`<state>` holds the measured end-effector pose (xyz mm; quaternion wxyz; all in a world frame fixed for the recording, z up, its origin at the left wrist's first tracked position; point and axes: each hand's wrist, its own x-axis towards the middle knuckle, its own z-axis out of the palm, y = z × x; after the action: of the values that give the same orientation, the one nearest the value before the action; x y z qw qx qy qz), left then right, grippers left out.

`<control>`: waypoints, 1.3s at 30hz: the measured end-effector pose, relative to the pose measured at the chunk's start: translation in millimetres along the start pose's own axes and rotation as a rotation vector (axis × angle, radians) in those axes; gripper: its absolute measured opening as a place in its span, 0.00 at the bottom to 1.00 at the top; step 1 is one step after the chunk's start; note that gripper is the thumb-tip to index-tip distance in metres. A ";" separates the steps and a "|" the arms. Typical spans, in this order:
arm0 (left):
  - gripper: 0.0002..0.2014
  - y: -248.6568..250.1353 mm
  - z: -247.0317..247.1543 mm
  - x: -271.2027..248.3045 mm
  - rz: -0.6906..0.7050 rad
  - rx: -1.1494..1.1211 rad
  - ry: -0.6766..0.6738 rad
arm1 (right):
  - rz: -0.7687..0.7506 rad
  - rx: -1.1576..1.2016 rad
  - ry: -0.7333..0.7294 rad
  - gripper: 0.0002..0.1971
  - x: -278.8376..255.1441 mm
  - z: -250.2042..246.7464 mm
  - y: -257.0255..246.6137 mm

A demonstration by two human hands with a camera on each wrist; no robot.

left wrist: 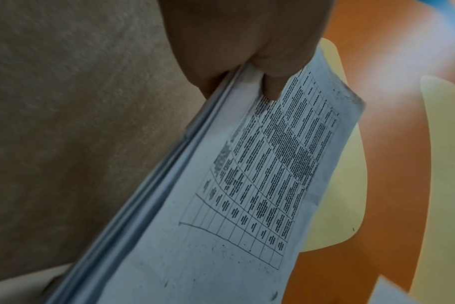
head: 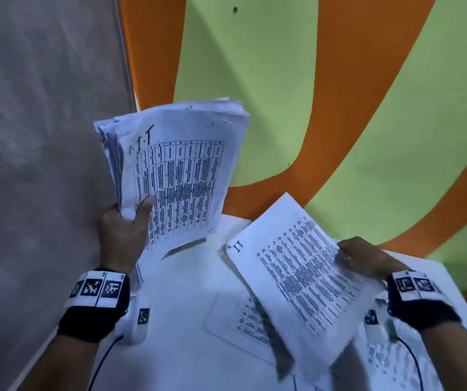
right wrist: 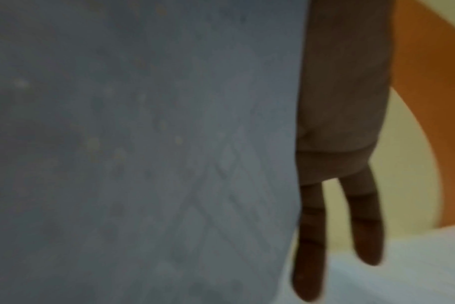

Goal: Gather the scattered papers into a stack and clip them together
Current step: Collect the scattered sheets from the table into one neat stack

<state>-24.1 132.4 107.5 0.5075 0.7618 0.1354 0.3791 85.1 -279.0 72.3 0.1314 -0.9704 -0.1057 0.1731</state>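
My left hand (head: 130, 218) holds a thick stack of printed papers (head: 178, 170) upright above the white table (head: 181, 328), thumb across the top sheet with its printed grid. The left wrist view shows the same stack (left wrist: 221, 205) edge-on, the thumb (left wrist: 271, 86) pressed on it. My right hand (head: 365, 259) grips a single printed sheet (head: 303, 280) by its right edge, lifted and tilted over the table. In the right wrist view the sheet's back (right wrist: 143, 154) fills the left side, with two fingers (right wrist: 364, 226) hanging beside it. No clip is visible.
More printed sheets lie flat on the table, one under the lifted sheet (head: 243, 320) and one at the right (head: 382, 359). An orange and green wall (head: 283, 80) rises behind the table. A grey floor (head: 35, 136) lies to the left.
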 end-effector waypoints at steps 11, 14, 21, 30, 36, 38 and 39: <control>0.24 -8.3 28.9 -0.8 -0.004 -0.056 0.011 | 0.125 -0.210 -0.077 0.32 26.2 100.5 16.7; 0.24 -6.9 33.8 -4.4 -0.013 -0.064 0.009 | 0.147 -0.262 -0.045 0.45 26.7 113.9 6.2; 0.29 -3.5 34.9 -7.1 0.003 -0.013 0.013 | 0.182 0.077 -0.048 0.20 24.8 113.4 1.7; 0.26 -0.7 26.2 -7.3 -0.019 -0.012 0.044 | 0.082 0.180 0.287 0.08 9.6 74.1 16.6; 0.28 15.2 23.6 -19.1 -0.015 -0.011 0.047 | -0.049 0.069 -0.054 0.18 8.4 35.5 27.4; 0.27 15.9 23.2 -20.5 -0.046 -0.019 0.041 | 0.003 -0.075 -0.128 0.13 12.9 50.8 21.6; 0.26 15.9 22.8 -21.4 -0.054 -0.019 0.040 | 0.027 -0.125 -0.141 0.08 14.2 60.9 17.7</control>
<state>-25.1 97.4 107.6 0.5219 0.7453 0.1625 0.3817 78.8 -278.8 7.5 0.0607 -0.9634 -0.1123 0.2357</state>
